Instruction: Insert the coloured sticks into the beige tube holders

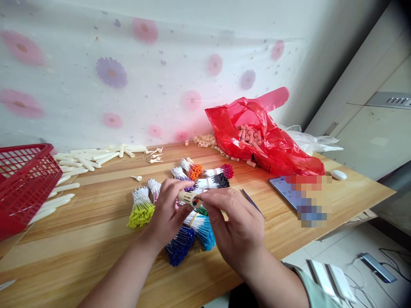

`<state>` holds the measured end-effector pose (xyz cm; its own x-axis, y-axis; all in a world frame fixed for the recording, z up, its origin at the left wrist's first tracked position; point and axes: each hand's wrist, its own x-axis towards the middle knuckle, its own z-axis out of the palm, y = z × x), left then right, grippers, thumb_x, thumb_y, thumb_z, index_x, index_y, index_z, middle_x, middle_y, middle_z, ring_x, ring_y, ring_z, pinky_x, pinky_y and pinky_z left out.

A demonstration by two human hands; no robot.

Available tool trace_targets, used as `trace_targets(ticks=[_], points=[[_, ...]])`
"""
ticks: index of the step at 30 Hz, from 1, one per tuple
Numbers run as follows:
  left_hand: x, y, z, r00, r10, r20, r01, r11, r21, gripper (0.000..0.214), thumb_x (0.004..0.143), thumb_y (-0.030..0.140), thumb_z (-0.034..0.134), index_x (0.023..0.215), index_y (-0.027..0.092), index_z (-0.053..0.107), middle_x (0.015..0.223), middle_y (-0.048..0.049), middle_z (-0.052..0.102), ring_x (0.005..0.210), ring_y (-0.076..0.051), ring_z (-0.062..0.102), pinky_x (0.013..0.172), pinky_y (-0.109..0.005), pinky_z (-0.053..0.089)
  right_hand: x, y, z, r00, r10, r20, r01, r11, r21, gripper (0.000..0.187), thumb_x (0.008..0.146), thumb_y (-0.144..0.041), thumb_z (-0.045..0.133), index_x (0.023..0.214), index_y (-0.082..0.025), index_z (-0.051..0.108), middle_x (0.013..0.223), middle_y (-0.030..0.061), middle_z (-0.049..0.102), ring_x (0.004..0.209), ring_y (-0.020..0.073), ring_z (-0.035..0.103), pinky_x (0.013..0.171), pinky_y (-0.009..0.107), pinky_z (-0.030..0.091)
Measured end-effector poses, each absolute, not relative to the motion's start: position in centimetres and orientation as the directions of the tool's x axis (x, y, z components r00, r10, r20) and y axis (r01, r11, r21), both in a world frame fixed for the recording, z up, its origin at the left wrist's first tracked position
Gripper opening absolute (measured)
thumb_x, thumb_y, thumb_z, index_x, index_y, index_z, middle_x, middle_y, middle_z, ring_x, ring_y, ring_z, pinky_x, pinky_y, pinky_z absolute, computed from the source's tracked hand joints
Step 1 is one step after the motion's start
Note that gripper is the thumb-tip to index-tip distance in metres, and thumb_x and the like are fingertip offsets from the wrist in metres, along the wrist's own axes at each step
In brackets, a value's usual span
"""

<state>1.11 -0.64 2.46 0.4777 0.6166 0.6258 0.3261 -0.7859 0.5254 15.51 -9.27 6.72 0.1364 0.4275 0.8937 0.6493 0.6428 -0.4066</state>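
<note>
My left hand [165,214] grips a small cream slotted cylinder [185,197] between thumb and fingers, above the table. Dark, red and blue bits show at the cylinder's right end. Against that end, the fingertips of my right hand [239,220] are pinched together; what they hold is too small and hidden to name. Under and around my hands lie bundles of white sticks with coloured tips: yellow-green [141,209], dark blue [180,246], light blue [204,231], black [220,181], red [226,171] and orange [193,169]. Green and purple ones are partly covered.
A red plastic bag [276,149] with slotted pieces [249,136] stands at the back right. Before it lies a phone [284,192]. On the left are a red basket [32,184] and long cream tubes [86,162]. A thin dark tool [252,201] lies beside my right hand.
</note>
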Motion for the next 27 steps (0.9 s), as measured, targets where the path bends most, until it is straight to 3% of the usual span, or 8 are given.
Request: trace_targets(ticks=[4, 10, 17, 22, 27], points=[[1.2, -0.7, 2.3, 0.498, 0.587, 0.638, 0.387, -0.809, 0.442, 0.048, 0.094, 0.051, 0.028, 0.123, 0.02, 0.05, 0.109, -0.0107, 0.048, 0.104, -0.024, 0.048, 0.09, -0.036, 0.041, 16.4, -9.1, 5.9, 0.191, 0.48, 0.856, 0.626, 0.612, -0.483, 0.016, 0.08, -0.005, 0.06, 0.087, -0.019, 0.066, 0.078, 0.0035, 0.068, 0.074, 0.0143, 0.064, 0.067, 0.027, 0.054], [1.4, -0.5, 1.9, 0.438, 0.522, 0.732, 0.474, -0.826, 0.305, 0.033, 0.092, 0.044, 0.043, 0.104, 0.019, 0.06, 0.099, -0.0083, 0.049, 0.093, -0.022, 0.052, 0.08, -0.035, 0.044, 17.4, -8.8, 5.2, 0.167, 0.539, 0.826, 0.616, 0.597, -0.514, 0.017, 0.083, -0.006, 0.058, 0.088, -0.017, 0.069, 0.079, 0.0048, 0.065, 0.073, 0.0133, 0.063, 0.064, 0.025, 0.053], [1.3, -0.3, 1.8, 0.501, 0.44, 0.745, 0.44, -0.871, 0.219, 0.019, 0.09, 0.034, 0.053, 0.102, 0.02, 0.059, 0.089, -0.0056, 0.063, 0.084, -0.021, 0.058, 0.075, -0.033, 0.046, 18.7, -8.4, 4.9, 0.124, 0.575, 0.809, 0.638, 0.579, -0.509, 0.009, 0.082, -0.01, 0.059, 0.079, -0.018, 0.063, 0.074, 0.0021, 0.063, 0.07, 0.0137, 0.06, 0.063, 0.027, 0.05], [1.3, -0.5, 1.9, 0.526, 0.427, 0.736, 0.429, -0.88, 0.204, 0.018, 0.09, 0.03, 0.054, 0.101, 0.018, 0.061, 0.084, -0.0057, 0.063, 0.079, -0.02, 0.058, 0.072, -0.031, 0.046, 19.0, -8.0, 4.5, 0.06, 0.603, 0.795, 0.624, 0.6, -0.501, 0.008, 0.084, -0.012, 0.057, 0.08, -0.018, 0.061, 0.078, 0.003, 0.061, 0.073, 0.0139, 0.057, 0.066, 0.028, 0.049], [1.4, -0.7, 2.2, 0.538, 0.434, 0.723, 0.403, -0.885, 0.232, 0.027, 0.091, 0.031, 0.051, 0.112, 0.016, 0.06, 0.088, -0.0071, 0.061, 0.083, -0.02, 0.057, 0.074, -0.031, 0.045, 19.1, -7.9, 4.5, 0.087, 0.675, 0.732, 0.56, 0.575, -0.596, 0.01, 0.082, -0.014, 0.061, 0.073, -0.018, 0.058, 0.072, 0.0008, 0.059, 0.07, 0.0132, 0.056, 0.064, 0.026, 0.046]])
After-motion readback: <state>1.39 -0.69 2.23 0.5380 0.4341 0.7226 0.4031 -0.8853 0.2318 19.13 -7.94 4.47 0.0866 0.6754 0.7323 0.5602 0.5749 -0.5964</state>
